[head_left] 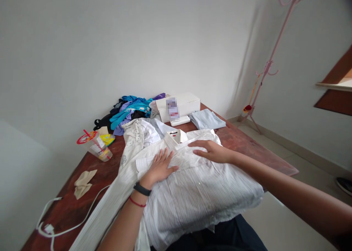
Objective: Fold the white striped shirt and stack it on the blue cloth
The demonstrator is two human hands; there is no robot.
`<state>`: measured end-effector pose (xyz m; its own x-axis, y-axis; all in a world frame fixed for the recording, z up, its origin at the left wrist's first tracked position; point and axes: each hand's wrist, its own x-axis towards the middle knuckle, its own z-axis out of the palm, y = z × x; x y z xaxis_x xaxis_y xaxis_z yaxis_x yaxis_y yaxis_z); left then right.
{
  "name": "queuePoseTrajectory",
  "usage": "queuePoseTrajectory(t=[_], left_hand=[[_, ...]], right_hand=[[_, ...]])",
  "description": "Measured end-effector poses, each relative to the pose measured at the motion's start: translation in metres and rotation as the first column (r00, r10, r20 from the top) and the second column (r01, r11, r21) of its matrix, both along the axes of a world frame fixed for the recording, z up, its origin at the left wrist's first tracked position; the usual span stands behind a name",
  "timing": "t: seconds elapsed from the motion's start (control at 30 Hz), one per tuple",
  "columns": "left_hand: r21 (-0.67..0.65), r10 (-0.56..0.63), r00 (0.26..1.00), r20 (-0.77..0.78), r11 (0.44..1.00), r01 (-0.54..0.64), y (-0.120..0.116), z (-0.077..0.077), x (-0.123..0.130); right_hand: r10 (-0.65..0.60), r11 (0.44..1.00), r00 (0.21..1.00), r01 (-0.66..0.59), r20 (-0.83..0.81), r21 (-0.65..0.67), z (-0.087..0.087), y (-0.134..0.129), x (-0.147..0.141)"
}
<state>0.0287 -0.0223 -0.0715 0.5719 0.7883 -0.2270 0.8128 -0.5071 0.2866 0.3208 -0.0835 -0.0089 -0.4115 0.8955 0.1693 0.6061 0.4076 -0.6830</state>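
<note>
A white shirt with thin stripes (203,185) lies spread out in front of me, its collar (180,136) toward the wall and its hem hanging over the near table edge. My left hand (161,165) rests flat on the shirt's left chest, fingers spread. Over the right chest, just below the collar, is my right hand (210,150), fingers stretched out and holding nothing; whether it presses on the cloth I cannot tell. One long striped sleeve (101,203) runs down the left side. Beyond it lies a white garment with a grey print (134,132).
Against the wall sit a heap of blue and purple clothes (132,110) and a white box (187,103). A folded light-blue garment (207,119) lies at right. Left are a plastic cup with straw (99,148), beige scrap (84,183) and white cable (74,229). A pink coat rack (275,49) stands right.
</note>
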Motion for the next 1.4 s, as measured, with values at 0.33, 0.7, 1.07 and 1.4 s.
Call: queuePoseTrajectory(t=[0.33, 0.7, 1.07, 1.4], left_hand=[[-0.021, -0.005, 0.999, -0.044, 1.000, 0.005, -0.003, 0.008, 0.001], [-0.028, 0.002, 0.997, -0.080, 1.000, -0.004, -0.004, 0.012, 0.003], [-0.012, -0.002, 0.997, -0.079, 1.000, 0.001, -0.002, 0.008, 0.002], [-0.028, 0.020, 0.995, -0.097, 0.999, -0.023, -0.004, 0.012, 0.005]], right_hand=[[-0.310, 0.951, 0.879, 0.288, 0.362, 0.115, -0.111, 0.063, 0.051], [-0.410, 0.911, 0.745, 0.310, 0.527, 0.271, -0.129, 0.077, 0.067], [-0.429, 0.902, 0.727, 0.372, 0.536, 0.218, -0.119, 0.071, 0.061], [-0.417, 0.906, 0.728, 0.377, 0.545, 0.191, -0.117, 0.070, 0.061]])
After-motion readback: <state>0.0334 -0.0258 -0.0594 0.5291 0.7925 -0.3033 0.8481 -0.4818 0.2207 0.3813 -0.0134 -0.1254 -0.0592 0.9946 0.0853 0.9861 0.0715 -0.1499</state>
